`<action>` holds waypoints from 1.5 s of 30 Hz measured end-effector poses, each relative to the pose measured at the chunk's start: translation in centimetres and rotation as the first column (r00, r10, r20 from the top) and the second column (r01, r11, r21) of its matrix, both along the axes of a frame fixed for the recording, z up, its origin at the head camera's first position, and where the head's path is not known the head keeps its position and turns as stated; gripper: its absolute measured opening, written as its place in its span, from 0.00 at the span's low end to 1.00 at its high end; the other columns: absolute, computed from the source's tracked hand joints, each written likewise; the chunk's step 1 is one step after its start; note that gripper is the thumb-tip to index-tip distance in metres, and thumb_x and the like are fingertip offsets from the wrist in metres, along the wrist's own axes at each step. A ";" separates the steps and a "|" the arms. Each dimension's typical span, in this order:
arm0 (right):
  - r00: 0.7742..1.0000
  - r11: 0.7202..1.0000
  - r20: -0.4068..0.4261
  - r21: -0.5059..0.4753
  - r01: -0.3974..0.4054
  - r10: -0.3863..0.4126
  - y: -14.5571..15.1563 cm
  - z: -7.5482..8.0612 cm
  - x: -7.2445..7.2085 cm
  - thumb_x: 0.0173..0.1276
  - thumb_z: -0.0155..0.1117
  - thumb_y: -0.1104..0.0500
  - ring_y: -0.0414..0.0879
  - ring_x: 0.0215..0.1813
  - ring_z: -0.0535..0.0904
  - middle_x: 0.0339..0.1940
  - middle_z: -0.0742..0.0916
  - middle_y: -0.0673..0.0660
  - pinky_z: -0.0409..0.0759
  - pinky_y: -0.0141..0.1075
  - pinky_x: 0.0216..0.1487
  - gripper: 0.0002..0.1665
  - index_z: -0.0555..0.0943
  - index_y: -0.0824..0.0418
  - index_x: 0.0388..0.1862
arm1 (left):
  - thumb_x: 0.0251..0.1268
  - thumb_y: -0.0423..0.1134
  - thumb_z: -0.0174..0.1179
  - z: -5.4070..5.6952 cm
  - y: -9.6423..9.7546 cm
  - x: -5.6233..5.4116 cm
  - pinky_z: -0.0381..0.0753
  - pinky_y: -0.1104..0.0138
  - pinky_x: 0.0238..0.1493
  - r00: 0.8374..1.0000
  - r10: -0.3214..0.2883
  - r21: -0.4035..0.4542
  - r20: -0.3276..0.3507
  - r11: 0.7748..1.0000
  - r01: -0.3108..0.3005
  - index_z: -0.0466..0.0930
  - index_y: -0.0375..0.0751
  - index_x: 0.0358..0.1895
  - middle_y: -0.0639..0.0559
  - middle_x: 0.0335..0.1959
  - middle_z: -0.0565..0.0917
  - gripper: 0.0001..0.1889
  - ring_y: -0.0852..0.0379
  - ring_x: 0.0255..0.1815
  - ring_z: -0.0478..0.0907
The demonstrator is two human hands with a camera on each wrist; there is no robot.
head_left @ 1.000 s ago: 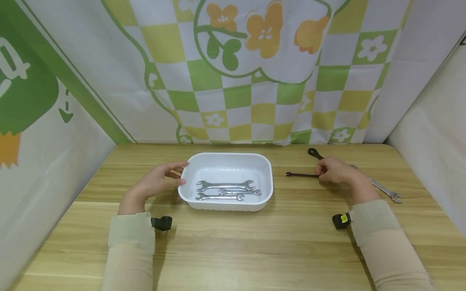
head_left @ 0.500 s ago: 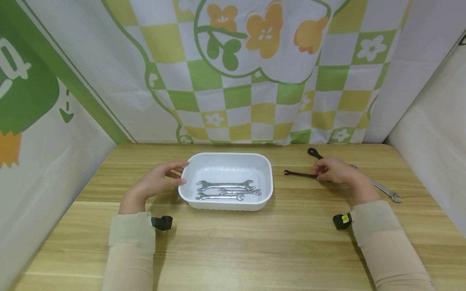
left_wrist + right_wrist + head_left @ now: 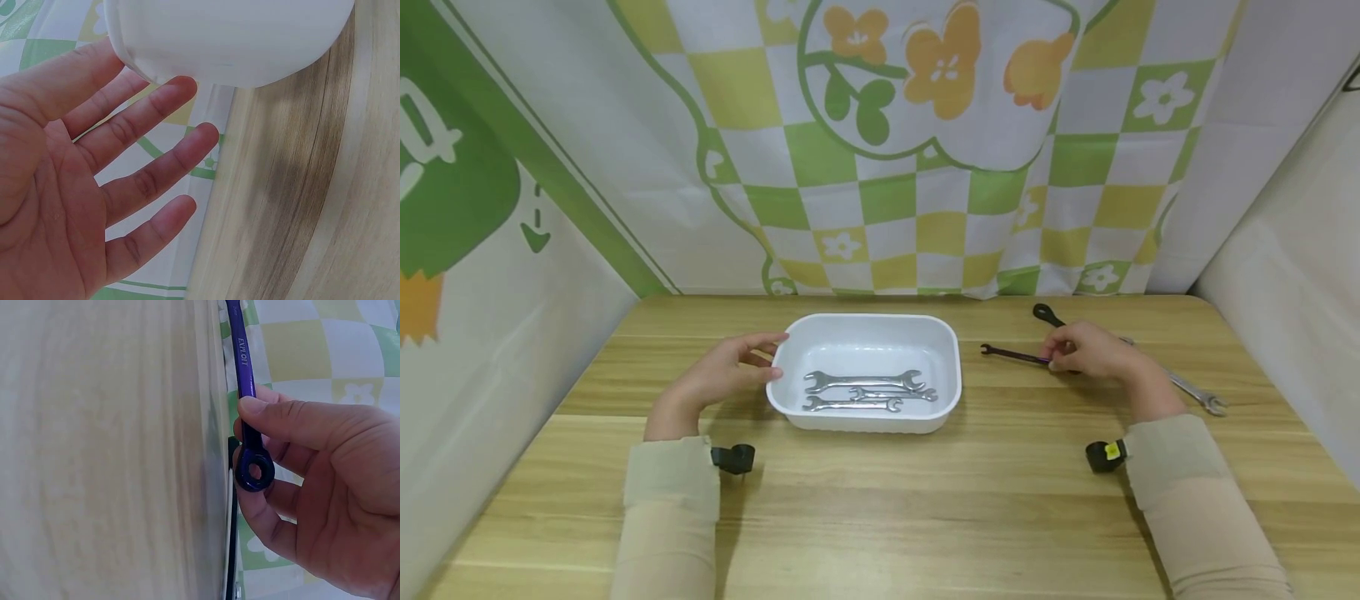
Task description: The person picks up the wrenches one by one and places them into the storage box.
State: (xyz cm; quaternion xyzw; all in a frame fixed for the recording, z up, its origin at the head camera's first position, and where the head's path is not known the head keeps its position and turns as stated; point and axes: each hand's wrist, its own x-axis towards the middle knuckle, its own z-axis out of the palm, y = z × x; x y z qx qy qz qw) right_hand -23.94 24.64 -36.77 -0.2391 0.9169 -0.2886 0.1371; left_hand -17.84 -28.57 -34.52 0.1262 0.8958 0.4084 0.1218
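Note:
My right hand (image 3: 1093, 350) pinches a dark purple combination wrench (image 3: 1015, 355) between thumb and fingers, to the right of the tray. In the right wrist view the wrench (image 3: 239, 356) shows the lettering EXPLOIT, and its ring end hangs by my fingers. The white tray (image 3: 880, 424) has several silver open-end wrenches (image 3: 865, 382) lying in its front part. At the tray's left end, thumb and index finger of my left hand (image 3: 722, 371) touch the rim. The left wrist view shows the other fingers of that hand (image 3: 56, 187) spread, straight and holding nothing.
Beyond my right hand a black ring-ended wrench (image 3: 1047, 314) lies on the wooden table (image 3: 910, 508), partly hidden. A silver wrench (image 3: 1198, 394) lies to the right, its middle behind my wrist. A patterned cloth (image 3: 940, 225) hangs along the table's back edge.
The purple wrench has shifted slightly left with my right hand, and its far end has tilted up a little. My left hand and the tray stay put.

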 end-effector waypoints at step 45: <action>0.998 0.985 -0.066 -0.168 -0.036 0.025 -5.1 3.1 0.9 0.70 0.64 0.65 0.46 0.41 0.78 0.37 0.86 0.58 0.76 0.34 0.40 0.07 0.84 0.65 0.45 | 0.68 0.42 0.64 0.0 0.1 -0.3 0.78 0.52 0.57 1.000 -0.010 -0.031 -0.011 0.999 0.010 0.65 0.41 0.74 0.34 0.65 0.75 0.33 0.37 0.62 0.75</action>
